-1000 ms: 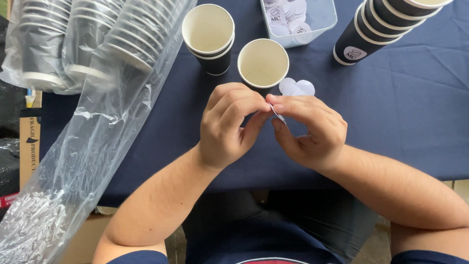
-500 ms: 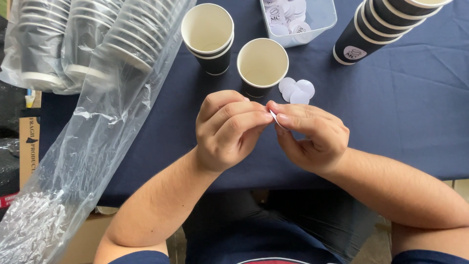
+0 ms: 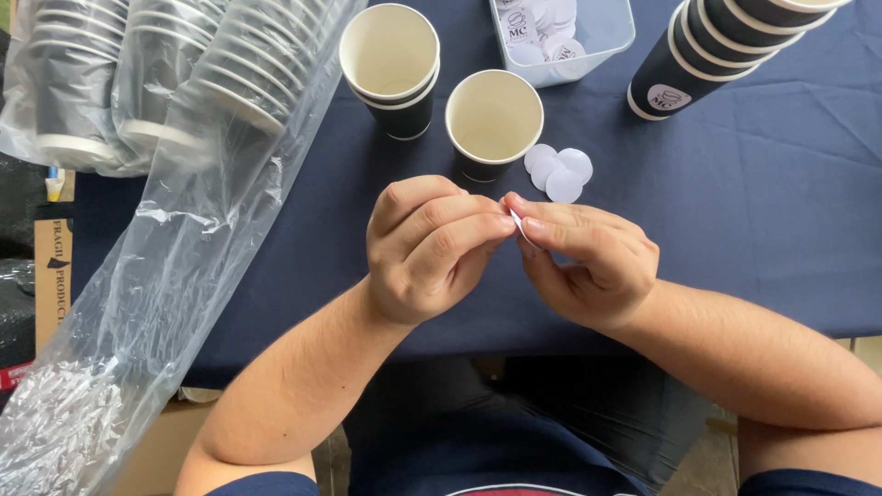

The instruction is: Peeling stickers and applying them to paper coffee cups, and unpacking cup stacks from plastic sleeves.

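My left hand (image 3: 427, 248) and my right hand (image 3: 588, 262) meet fingertip to fingertip above the near edge of a dark blue table (image 3: 763, 211). Between them they pinch a small white sticker (image 3: 517, 223), mostly hidden by the fingers. Just beyond the hands stands a single dark paper cup (image 3: 493, 124), open end up. To its left stands a short stack of the same cups (image 3: 390, 66). A few round white sticker discs (image 3: 559, 171) lie on the cloth beside the single cup.
A clear plastic tub of stickers (image 3: 570, 32) sits at the far edge. A lying stack of labelled dark cups (image 3: 726, 46) is at the top right. Sleeves of cups in clear plastic bags (image 3: 156, 101) fill the left side, over a cardboard box (image 3: 52, 266).
Both hands have shifted slightly, with the fingertips working at the small sticker between them. Cups and discs have not moved.
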